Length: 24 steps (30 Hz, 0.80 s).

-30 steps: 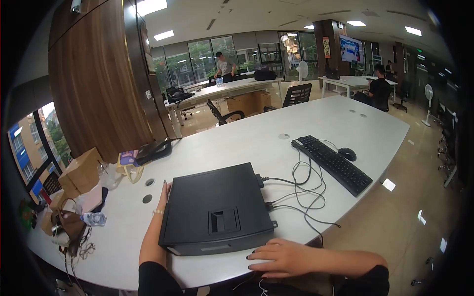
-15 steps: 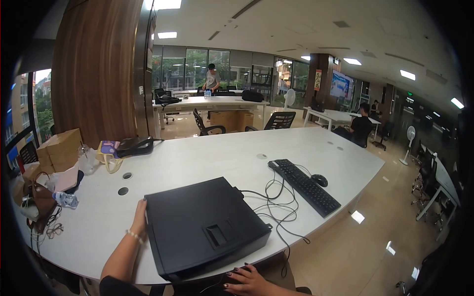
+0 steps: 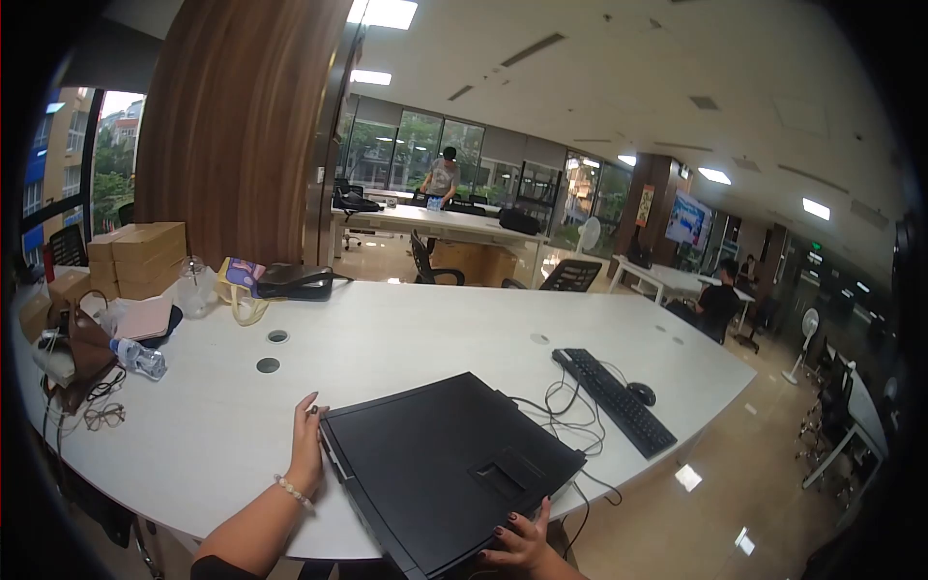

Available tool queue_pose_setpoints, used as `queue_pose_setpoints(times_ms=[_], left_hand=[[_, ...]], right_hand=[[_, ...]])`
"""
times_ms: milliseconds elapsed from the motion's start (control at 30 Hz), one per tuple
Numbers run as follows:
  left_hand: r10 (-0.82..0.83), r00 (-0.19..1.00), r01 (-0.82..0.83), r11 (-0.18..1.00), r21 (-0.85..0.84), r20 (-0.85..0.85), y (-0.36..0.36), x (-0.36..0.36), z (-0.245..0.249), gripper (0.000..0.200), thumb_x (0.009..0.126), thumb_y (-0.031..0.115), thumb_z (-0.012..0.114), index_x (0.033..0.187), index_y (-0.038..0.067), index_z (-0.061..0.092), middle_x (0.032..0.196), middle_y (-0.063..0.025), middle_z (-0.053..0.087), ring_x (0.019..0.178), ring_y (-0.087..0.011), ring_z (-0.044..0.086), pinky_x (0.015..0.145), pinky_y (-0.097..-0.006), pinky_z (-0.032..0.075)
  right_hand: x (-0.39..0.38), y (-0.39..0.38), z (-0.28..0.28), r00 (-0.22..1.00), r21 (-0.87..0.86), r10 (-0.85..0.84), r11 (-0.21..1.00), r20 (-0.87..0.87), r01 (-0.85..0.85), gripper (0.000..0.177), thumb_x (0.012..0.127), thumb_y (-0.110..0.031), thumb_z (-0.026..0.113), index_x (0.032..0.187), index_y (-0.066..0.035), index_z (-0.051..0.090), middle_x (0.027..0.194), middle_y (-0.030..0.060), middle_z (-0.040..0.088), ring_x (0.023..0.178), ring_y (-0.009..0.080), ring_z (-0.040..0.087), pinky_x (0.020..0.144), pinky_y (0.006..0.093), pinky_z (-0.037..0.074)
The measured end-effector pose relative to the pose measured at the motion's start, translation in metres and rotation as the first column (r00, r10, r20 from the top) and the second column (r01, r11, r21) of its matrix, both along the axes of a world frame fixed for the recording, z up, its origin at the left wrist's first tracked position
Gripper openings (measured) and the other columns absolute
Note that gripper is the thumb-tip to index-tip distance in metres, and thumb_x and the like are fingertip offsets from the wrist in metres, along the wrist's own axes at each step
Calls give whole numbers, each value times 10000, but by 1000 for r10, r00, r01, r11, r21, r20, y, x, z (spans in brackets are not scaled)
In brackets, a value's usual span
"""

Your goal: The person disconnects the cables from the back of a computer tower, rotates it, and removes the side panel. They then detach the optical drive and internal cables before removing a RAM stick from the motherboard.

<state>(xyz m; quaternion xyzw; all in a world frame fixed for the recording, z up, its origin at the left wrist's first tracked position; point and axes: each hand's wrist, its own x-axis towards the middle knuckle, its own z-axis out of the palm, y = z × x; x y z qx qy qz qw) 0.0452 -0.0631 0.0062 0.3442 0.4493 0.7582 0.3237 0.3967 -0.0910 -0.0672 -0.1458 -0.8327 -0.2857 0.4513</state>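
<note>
A black desktop computer case (image 3: 435, 454) lies on its broad side at the near edge of the white desk, its near corner reaching past that edge. My left hand (image 3: 306, 447), with a beaded bracelet at the wrist, presses against the case's left side, fingers along it. At the near right edge, my right hand (image 3: 522, 543) grips the case with fingers curled over the top; its palm side is hidden. Beyond the case's right side lie tangled black cables (image 3: 559, 411), a black keyboard (image 3: 614, 401) and a black mouse (image 3: 641, 393).
Along the left of the white desk (image 3: 416, 329) are cardboard boxes (image 3: 140, 259), a water bottle (image 3: 140, 359), a brown bag (image 3: 89, 353), glasses (image 3: 104, 417) and a black bag (image 3: 295, 281). Office chairs (image 3: 572, 275) stand behind it. Other people are farther off.
My right hand has risen from below the desk edge onto the near right edge of the case. The case has turned slightly. The camera view has tilted and shifted.
</note>
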Motion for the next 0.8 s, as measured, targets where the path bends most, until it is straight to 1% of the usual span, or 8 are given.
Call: queue_pose_setpoints(times_ms=[100, 133, 200, 233, 300, 500, 633, 800], left_hand=[[88, 851, 60, 963, 262, -518, 7, -17, -8, 401, 958, 346, 371, 1058, 47, 619, 1176, -125, 517, 1039, -215, 502, 951, -321, 346], [-63, 863, 159, 975, 152, -501, 5, -20, -8, 481, 969, 379, 306, 1007, 40, 645, 1204, -142, 525, 1215, -283, 419, 1044, -371, 271], [95, 790, 23, 983, 185, -606, 6, -22, -3, 534, 972, 402, 270, 991, 31, 653, 1199, -146, 544, 1235, -290, 402, 1048, -377, 268], [168, 739, -42, 978, 205, -652, 7, -24, -1, 561, 973, 414, 252, 982, 27, 657, 1196, -147, 553, 1245, -294, 394, 1049, -380, 266], [80, 783, 35, 985, 171, -616, 14, -35, -1, 629, 972, 442, 198, 999, 8, 652, 1160, -142, 592, 1220, -281, 434, 1055, -381, 259], [-174, 902, 200, 980, 24, -396, 36, -70, -13, 601, 984, 409, 199, 1124, -31, 583, 1187, -136, 585, 1171, -238, 477, 1041, -340, 286], [-185, 927, 182, 983, -37, -327, 41, -76, -24, 615, 989, 423, 201, 1171, -52, 546, 1185, -157, 577, 1184, -238, 469, 1041, -331, 287], [-219, 953, 202, 974, -98, -209, 42, -79, -38, 578, 985, 439, 222, 1193, -14, 515, 1200, -109, 554, 1145, -206, 488, 1041, -337, 305]], right_hand=[[-3, -1, 52, 997, -120, 10, 993, 71, -1, 361, 735, -577, 586, 1061, -422, 600, 1259, -61, 504, 1237, 212, 411, 980, 707, 166], [-9, 0, 75, 996, -121, 24, 993, 86, -13, 379, 712, -574, 601, 1037, -379, 624, 1222, -23, 538, 1189, 234, 463, 970, 702, 189], [-22, 7, 122, 991, -145, 21, 989, 134, -1, 403, 694, -548, 626, 1049, -357, 624, 1232, 0, 536, 1181, 240, 474, 961, 693, 214], [-27, 18, 143, 980, -92, -3, 996, 201, 22, 519, 590, -514, 701, 1070, -331, 623, 1261, 27, 523, 1174, 256, 482, 956, 683, 235], [-44, 24, 196, 958, -262, 61, 965, 280, 15, 861, 335, -436, 790, 1160, -280, 599, 1330, 74, 475, 1212, 292, 443, 973, 671, 237], [-107, 92, 279, 918, -364, 158, 931, 363, -16, 895, 521, -438, 804, 1307, -148, 488, 1404, 142, 388, 1310, 313, 346, 1074, 524, 224], [-140, 139, 271, 978, -424, 163, 901, 130, -94, 699, 648, -380, 756, 1260, -128, 532, 1288, 89, 527, 1261, 252, 418, 1065, 410, 293], [-179, 164, 258, 985, -339, 145, 925, -96, -169, 349, 853, -320, 566, 1105, -81, 602, 1147, 81, 608, 1123, 259, 516, 990, 400, 334]])
